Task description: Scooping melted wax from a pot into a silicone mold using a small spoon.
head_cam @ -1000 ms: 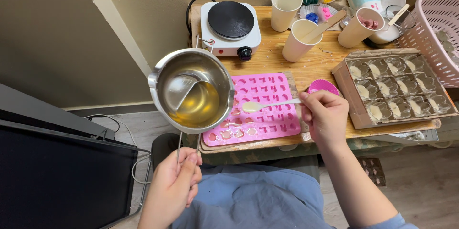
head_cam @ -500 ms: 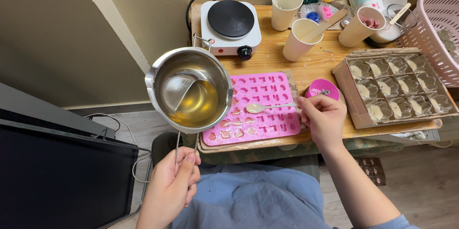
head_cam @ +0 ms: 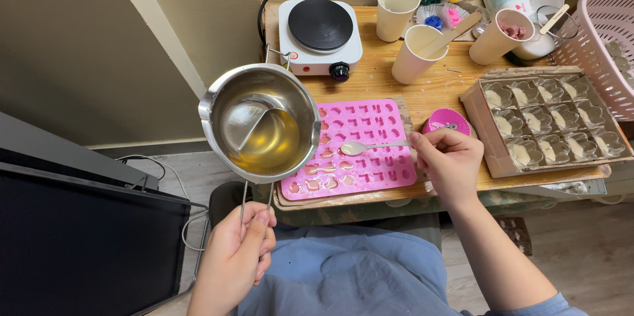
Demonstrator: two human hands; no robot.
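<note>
The left hand (head_cam: 234, 250) was closed around the thin wire handle of a steel melting pot (head_cam: 259, 122), holding it up over the near left corner of the wooden surface (head_cam: 380, 88). The pot was tilted a little, with clear yellow liquid (head_cam: 267, 141) pooled toward its lower side. The right hand (head_cam: 449, 161) pinched the handle of a small spoon (head_cam: 370, 147) between thumb and fingers, its bowl lying over the pink silicone mould (head_cam: 360, 147), just right of the pot's rim. The spoon's bowl looked pale, possibly coated, though that was hard to tell. Several cavities along the mould's near edge held pale filling.

Just right of the mould, partly behind the right hand, sat a pink cupcake liner (head_cam: 448, 121). Farther right lay a cardboard tray (head_cam: 479, 114) of clear moulds with whitish fill. At the back stood a white single hotplate (head_cam: 320, 32), three paper cups (head_cam: 419, 55), and a pink basket (head_cam: 604, 45) at the far right edge.
</note>
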